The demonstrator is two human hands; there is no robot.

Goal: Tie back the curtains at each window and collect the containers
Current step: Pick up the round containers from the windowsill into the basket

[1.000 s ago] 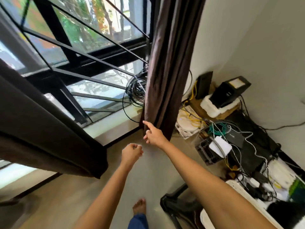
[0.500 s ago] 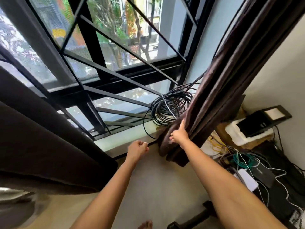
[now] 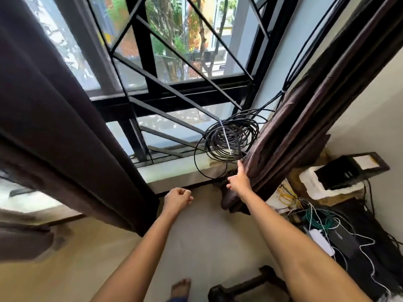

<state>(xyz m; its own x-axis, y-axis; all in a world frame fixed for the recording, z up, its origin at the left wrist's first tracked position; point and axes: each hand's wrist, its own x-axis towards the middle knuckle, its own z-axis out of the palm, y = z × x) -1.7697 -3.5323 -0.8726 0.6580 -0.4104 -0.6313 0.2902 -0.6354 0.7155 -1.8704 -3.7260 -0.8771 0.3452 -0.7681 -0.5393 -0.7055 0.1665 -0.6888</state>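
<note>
My right hand (image 3: pixel 238 182) is on the near edge of the dark brown pleated fabric curtain (image 3: pixel 305 118) at the right side of the window. The forefinger lies straight up along a fold and the thumb sticks out to the left. My other fingers are hidden in the cloth, so I can only say they seem clamped on it. A second ago this hand was just reaching the hem where the curtain hung straight down. Now the cloth is swept to the right and bunched against the pale wall, with its lower end lifted off the floor by my wrist. That has uncovered the black coil of cable (image 3: pixel 229 140) tied to the black metal window grille (image 3: pixel 144 68), just left of my hand above the white sill (image 3: pixel 174 171). My left hand (image 3: pixel 177 197) has stayed a closed fist with nothing in it, near the sill and apart from the fabric. I judge this curtain is gathered but not tied. The second dark brown curtain (image 3: pixel 54 105) at far left hangs loose, and I cannot pick out the containers here.
</note>
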